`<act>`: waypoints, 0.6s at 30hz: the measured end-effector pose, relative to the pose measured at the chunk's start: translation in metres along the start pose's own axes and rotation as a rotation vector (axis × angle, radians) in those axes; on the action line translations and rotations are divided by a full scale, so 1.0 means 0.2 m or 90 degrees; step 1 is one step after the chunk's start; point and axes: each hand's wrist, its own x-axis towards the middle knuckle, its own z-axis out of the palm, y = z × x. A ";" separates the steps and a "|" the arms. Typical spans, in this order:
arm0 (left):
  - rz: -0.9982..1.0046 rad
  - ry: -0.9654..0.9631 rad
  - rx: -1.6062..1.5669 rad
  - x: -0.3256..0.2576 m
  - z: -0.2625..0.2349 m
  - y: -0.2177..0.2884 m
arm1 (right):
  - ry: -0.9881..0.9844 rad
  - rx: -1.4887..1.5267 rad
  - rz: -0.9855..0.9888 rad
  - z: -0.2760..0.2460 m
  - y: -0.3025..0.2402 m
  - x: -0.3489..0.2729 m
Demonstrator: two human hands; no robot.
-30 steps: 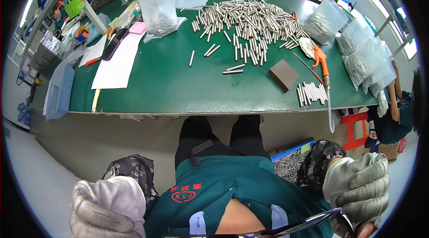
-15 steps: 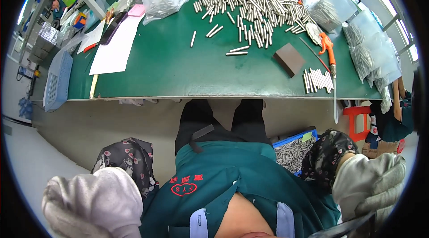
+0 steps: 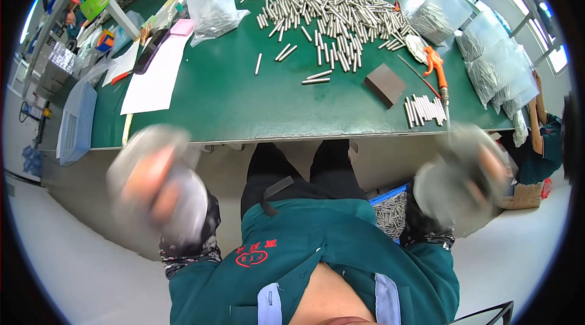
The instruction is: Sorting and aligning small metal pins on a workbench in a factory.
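My left hand (image 3: 158, 185), in a pale glove with bare fingertips showing, is raised near the front edge of the green table (image 3: 244, 108). My right hand (image 3: 466, 175), gloved likewise, is just off the table's right front edge. Motion smears both, so I cannot tell what their fingers do or hold. On the table lies a heap of short metal pins (image 3: 341, 11), with several loose ones in front. Closest to my right hand are a row of pins (image 3: 423, 110), a brown block (image 3: 384, 85) and an orange air blow gun (image 3: 435, 63).
Clear bags of pins (image 3: 493, 72) stand at the right, another bag (image 3: 213, 8) at the back left. White paper (image 3: 155, 84) and a blue basket (image 3: 78, 121) are on the left. A blue crate of pins (image 3: 390, 212) sits below the table. Another person's arm (image 3: 536, 117) shows far right.
Both my hands have swung up from low at my sides toward the table's front edge, and inward. The table things appear shifted slightly left as the view moved.
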 end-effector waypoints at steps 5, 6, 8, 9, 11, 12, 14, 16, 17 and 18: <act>-0.349 -0.398 0.013 -0.33 0.31 -0.33 | -0.518 -0.520 0.143 -0.02 0.49 -0.12; -0.315 -0.434 0.064 -0.38 0.33 -0.37 | -0.585 -0.627 0.147 -0.03 0.54 -0.14; -0.324 -0.526 0.135 -0.45 0.38 -0.37 | -0.647 -0.747 0.158 -0.05 0.59 -0.15; -0.300 -0.526 0.141 -0.46 0.44 -0.37 | -0.665 -0.764 0.198 -0.05 0.61 -0.15; -0.268 -0.529 0.132 -0.46 0.52 -0.37 | -0.653 -0.794 0.211 -0.07 0.64 -0.15; -0.274 -0.557 0.147 -0.45 0.54 -0.36 | -0.647 -0.809 0.220 -0.08 0.66 -0.15; -0.293 -0.592 0.156 -0.44 0.54 -0.36 | -0.687 -0.777 0.202 -0.08 0.67 -0.13; -0.268 -0.573 0.156 -0.47 0.52 -0.37 | -0.642 -0.747 0.183 -0.08 0.69 -0.13; -0.269 -0.567 0.144 -0.47 0.50 -0.37 | -0.622 -0.732 0.201 -0.06 0.69 -0.14; -0.270 -0.561 0.130 -0.47 0.50 -0.38 | -0.602 -0.719 0.219 -0.05 0.69 -0.14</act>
